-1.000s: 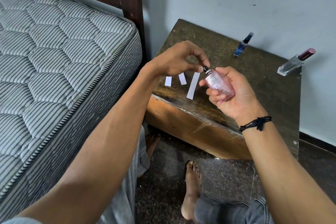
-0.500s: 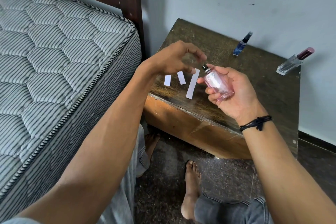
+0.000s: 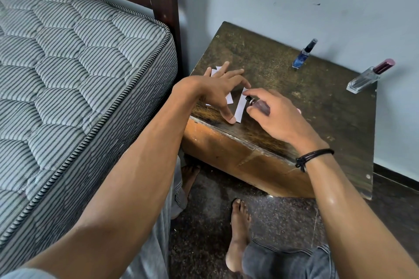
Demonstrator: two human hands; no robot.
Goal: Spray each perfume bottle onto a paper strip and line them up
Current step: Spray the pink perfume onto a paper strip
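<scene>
My right hand [image 3: 275,115] grips a pink perfume bottle [image 3: 260,106], tipped so its black nozzle [image 3: 249,98] sits just above the top of a long white paper strip [image 3: 240,108]. My left hand [image 3: 218,90] lies flat on the wooden table [image 3: 283,75] with fingers spread, thumb tip at the strip's lower end. Two shorter paper strips [image 3: 215,70] lie mostly under that hand. A blue bottle [image 3: 301,58] and a clear bottle with a maroon cap [image 3: 369,76] stand at the back near the wall.
A striped mattress [image 3: 74,79] on a dark wooden bed frame [image 3: 163,0] sits close on the left of the table. The wall runs behind the table. My bare feet [image 3: 238,233] rest on the dark floor below the table's front edge.
My left hand let go of the bottle's top and came down flat onto the strips. My right hand turned over and lowered the pink bottle toward the long strip.
</scene>
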